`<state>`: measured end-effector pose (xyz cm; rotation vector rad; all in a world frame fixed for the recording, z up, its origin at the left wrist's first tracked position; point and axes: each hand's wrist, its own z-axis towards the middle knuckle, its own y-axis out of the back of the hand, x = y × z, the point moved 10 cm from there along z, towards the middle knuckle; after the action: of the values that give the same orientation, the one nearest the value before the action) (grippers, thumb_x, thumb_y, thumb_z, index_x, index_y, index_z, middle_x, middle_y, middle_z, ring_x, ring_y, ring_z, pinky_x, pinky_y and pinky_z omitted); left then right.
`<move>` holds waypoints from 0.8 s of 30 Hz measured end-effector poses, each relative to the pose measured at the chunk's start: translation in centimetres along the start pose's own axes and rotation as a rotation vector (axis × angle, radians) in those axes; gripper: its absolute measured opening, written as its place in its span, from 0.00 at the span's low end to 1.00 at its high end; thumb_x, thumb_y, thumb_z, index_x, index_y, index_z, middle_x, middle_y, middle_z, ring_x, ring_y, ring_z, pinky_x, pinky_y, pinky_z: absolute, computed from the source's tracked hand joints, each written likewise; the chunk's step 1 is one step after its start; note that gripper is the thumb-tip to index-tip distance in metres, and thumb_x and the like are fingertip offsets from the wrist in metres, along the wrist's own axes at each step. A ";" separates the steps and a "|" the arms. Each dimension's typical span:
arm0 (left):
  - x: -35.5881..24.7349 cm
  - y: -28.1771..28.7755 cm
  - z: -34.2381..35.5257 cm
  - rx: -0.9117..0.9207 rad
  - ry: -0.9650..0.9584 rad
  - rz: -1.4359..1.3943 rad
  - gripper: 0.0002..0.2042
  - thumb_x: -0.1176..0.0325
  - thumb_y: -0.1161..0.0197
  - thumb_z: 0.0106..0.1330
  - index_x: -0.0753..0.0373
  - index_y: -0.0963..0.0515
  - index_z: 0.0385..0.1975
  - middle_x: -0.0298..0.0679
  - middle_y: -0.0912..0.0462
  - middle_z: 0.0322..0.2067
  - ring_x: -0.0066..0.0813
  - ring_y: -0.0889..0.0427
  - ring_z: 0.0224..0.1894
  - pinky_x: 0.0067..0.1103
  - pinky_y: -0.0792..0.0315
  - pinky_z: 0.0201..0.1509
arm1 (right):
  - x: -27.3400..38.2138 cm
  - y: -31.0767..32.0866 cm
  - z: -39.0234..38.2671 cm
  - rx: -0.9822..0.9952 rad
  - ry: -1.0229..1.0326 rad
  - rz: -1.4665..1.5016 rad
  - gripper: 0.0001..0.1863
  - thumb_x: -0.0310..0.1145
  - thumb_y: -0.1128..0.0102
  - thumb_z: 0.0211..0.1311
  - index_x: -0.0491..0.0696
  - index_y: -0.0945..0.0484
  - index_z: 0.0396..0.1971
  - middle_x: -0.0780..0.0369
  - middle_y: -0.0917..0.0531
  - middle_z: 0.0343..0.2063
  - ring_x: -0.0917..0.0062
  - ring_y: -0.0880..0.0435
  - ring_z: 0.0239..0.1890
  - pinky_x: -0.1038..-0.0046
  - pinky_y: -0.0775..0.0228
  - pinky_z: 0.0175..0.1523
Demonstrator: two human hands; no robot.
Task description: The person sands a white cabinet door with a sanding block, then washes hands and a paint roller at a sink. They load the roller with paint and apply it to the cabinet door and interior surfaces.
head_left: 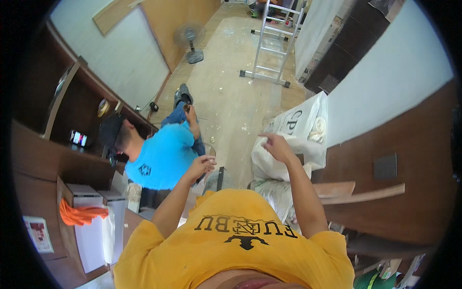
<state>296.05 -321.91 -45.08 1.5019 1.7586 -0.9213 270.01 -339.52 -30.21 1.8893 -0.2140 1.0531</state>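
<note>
Your left hand (201, 165) sits just left of frame centre, raised in front of your yellow shirt (236, 241). Its fingers are curled loosely inward with nothing visible between them; I cannot tell whether they pinch anything small.

Your right hand (275, 144) is up at about one o'clock from centre, fingers partly spread and open, the fingertips at the upper edge of the large white plastic bag (301, 137). Whether they touch the bag's rim or only hover against it cannot be told. That bag stands just right of centre, leaning against the dark brown cabinet side (409, 159) at three o'clock, bulging, with pale contents showing near its top. A second, greyish sack (274, 192) lies just below it, near your right forearm.

At nine o'clock from centre a person in a blue shirt (161, 159) and a dark cap sits on the floor, facing the open dark wood shelving (72, 111), well apart from your hands. At seven o'clock, white boxes (91, 226) stand with an orange cloth (79, 215) draped over one.

At twelve o'clock an aluminium stepladder (274, 43) stands on the dusty floor sheet (231, 86); a standing fan (190, 38) is at eleven o'clock. A loose wooden board (365, 195) lies at four o'clock beside the cabinet.
</note>
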 end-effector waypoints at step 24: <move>-44.1 28.6 57.2 -0.442 -0.154 -0.320 0.13 0.62 0.43 0.74 0.63 0.23 0.51 0.36 0.15 0.40 0.21 0.19 0.33 0.17 0.25 0.41 | -46.7 11.1 30.3 0.310 -1.224 0.340 0.19 0.40 0.34 0.50 0.51 0.15 0.43 0.52 0.14 0.42 0.60 0.14 0.44 0.61 0.23 0.48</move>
<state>332.23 -390.58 -42.86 0.8656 1.9608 -0.7109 252.81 -382.01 -63.73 2.6221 -1.1373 -0.0332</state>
